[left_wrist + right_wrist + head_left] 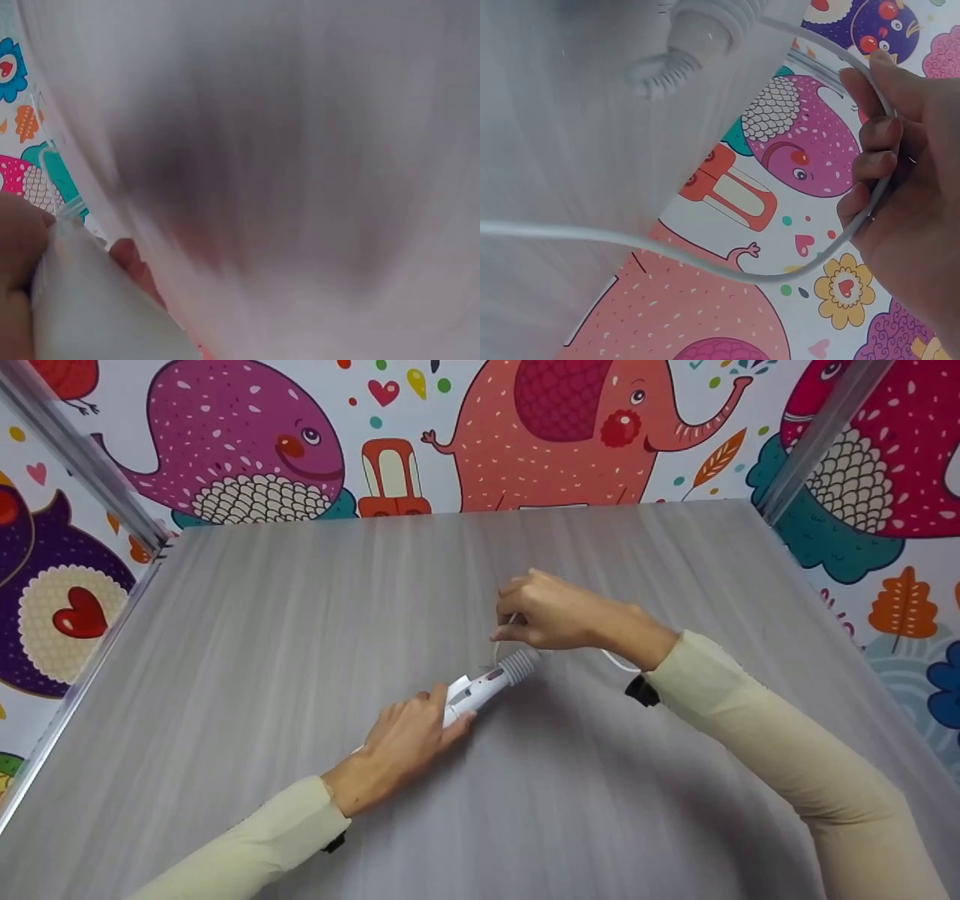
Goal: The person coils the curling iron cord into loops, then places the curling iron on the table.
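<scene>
A white electric hand appliance [472, 695], its exact kind unclear, lies slanted just above or on the table; I cannot tell which. My left hand [409, 735] grips its body from above, the thumb along the near side. A ribbed collar [519, 666] is at its far right end, and a coiled cord sleeve [664, 73] sticks out there in the right wrist view. My right hand [555, 611] is above that end and holds the white cord [780, 277], which passes under the thumb and across the curled fingers. In the left wrist view the appliance's pale body [97, 307] fills the lower left.
The grey wood-grain table [285, 607] spreads around both hands. A metal post [817, 442] stands at the back right and another post [90, 457] at the back left. Walls with printed cartoon animals [562, 442] border the table.
</scene>
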Demonstrator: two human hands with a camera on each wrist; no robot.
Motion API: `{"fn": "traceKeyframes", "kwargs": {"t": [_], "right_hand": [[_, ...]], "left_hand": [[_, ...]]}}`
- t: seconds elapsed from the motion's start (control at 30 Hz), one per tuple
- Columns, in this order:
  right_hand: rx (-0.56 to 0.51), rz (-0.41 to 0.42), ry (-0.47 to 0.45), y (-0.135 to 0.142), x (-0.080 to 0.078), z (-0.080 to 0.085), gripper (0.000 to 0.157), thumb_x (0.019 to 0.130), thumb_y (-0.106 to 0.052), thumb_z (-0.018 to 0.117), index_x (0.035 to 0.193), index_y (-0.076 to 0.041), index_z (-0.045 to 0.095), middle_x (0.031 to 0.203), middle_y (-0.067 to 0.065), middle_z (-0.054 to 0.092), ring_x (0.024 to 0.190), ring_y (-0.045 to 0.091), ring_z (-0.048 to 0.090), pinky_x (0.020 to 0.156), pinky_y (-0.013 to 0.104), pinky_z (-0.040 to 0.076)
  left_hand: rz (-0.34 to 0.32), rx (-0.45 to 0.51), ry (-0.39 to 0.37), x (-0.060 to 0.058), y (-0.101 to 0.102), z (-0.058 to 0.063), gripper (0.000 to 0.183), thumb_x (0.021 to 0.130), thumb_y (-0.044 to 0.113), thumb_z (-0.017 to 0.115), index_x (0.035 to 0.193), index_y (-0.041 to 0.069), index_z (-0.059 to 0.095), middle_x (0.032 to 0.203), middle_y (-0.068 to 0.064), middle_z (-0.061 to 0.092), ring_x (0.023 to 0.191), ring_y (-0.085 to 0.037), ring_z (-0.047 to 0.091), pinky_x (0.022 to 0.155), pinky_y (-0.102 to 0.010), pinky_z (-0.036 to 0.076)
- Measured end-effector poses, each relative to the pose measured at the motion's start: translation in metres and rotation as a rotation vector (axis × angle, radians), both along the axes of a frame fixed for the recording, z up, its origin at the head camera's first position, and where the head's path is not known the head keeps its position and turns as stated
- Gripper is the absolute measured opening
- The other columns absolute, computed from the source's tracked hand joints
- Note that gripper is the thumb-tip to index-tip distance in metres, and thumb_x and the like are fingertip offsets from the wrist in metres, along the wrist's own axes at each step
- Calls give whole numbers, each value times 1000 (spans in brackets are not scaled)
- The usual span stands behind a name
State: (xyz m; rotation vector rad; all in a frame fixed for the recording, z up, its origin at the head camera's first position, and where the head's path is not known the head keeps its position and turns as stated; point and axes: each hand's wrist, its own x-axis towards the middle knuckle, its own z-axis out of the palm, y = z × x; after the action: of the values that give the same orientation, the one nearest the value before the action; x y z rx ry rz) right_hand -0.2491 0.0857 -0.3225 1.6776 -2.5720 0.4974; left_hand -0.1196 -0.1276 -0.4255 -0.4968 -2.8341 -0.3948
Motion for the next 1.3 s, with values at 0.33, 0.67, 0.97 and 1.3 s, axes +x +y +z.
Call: {"fn": "traceKeyframes", "kwargs": {"t": [0.33, 0.67, 0.97, 1.3], "right_hand": [[-36, -3, -70, 10, 10, -3, 19, 95, -17, 67, 80, -4, 69, 73, 8, 62, 68, 19, 55, 73, 38, 47], [-21, -7, -198, 17, 21, -15, 14, 95, -15, 66, 86, -5, 70, 80, 4, 68, 71, 13, 59, 67, 28, 50], [57, 15, -324, 20, 30, -26, 15, 96, -17, 65, 85, -8, 68, 76, 0, 65, 69, 6, 52, 63, 22, 44], [176, -107, -576, 23, 18, -37, 29, 100, -30, 61, 88, -8, 74, 60, -3, 59, 57, 7, 51, 54, 23, 39]], "left_hand": [[60, 22, 10, 2, -3, 3, 38, 94, 35, 68, 95, 0, 55, 66, -12, 60, 48, -22, 57, 41, -39, 47], [91, 5, 63, 4, -2, 2, 40, 93, 37, 68, 93, 1, 52, 64, -12, 59, 47, -23, 58, 41, -39, 47], [105, 47, 30, 6, -8, 2, 39, 93, 35, 69, 92, 1, 51, 63, -12, 59, 49, -25, 58, 43, -43, 47], [119, 132, 46, 7, -12, 8, 38, 94, 34, 67, 95, 0, 51, 66, -11, 58, 51, -23, 56, 45, -43, 47]]}}
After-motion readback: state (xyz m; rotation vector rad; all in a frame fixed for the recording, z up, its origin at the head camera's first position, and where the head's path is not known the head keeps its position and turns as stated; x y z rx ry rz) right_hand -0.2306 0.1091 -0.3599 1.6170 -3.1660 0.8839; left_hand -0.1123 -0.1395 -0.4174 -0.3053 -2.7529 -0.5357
